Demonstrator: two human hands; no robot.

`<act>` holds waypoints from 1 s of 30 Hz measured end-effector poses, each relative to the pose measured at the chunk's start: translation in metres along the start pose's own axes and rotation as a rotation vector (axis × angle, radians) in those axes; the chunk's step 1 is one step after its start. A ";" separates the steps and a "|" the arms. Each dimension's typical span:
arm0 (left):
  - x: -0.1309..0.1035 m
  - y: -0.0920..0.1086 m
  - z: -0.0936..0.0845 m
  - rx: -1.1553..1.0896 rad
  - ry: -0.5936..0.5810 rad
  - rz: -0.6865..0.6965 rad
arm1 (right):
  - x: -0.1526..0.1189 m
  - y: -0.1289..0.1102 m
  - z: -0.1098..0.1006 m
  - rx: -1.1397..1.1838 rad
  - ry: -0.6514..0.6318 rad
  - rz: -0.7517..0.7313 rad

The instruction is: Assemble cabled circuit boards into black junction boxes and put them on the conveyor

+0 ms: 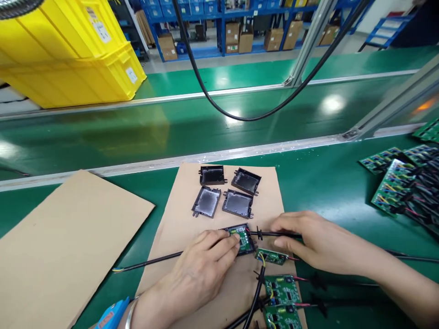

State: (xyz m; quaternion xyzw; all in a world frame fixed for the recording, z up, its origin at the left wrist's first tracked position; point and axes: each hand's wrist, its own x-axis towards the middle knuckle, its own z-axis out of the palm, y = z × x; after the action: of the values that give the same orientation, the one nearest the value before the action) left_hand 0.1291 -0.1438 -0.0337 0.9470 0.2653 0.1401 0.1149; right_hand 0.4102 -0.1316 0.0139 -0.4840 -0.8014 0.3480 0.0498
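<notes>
My left hand (206, 262) lies over a black plastic case (252, 246) with a green circuit board (244, 237) inside it. Its fingertips press on the board and cover the left part; the thumb is hidden. My right hand (305, 233) pinches a black cable (265, 234) that leaves the case's right side, just right of the cable's small black grommet (259, 233). Another black cable (154, 260) with bare coloured wire ends runs out left from under my left hand. Just below the case sits a smaller loose circuit board (272, 257), tilted, with wires attached.
Several open black cases (238, 203) lie on the cardboard sheet (181, 201). Wired boards (281, 289) are near the front, and more boards (394, 187) with cables pile up at right. Another cardboard sheet (68, 237) is at left. Yellow bins (103, 73) stand behind; a black cable (247, 119) hangs overhead.
</notes>
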 end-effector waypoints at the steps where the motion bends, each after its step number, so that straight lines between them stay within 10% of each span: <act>1: 0.000 0.000 0.001 0.005 0.009 -0.001 | 0.000 -0.001 0.003 0.011 -0.014 -0.012; 7: -0.001 0.001 0.001 0.015 -0.004 0.011 | 0.018 -0.020 0.016 -0.066 0.065 -0.062; 30: 0.006 0.011 -0.006 0.262 -0.161 0.063 | 0.061 -0.040 0.004 -0.418 -0.295 -0.037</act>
State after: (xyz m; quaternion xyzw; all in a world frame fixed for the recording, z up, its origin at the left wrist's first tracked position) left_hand 0.1370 -0.1488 -0.0235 0.9699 0.2413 0.0313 0.0068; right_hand 0.3473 -0.0957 0.0193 -0.4132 -0.8632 0.2405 -0.1623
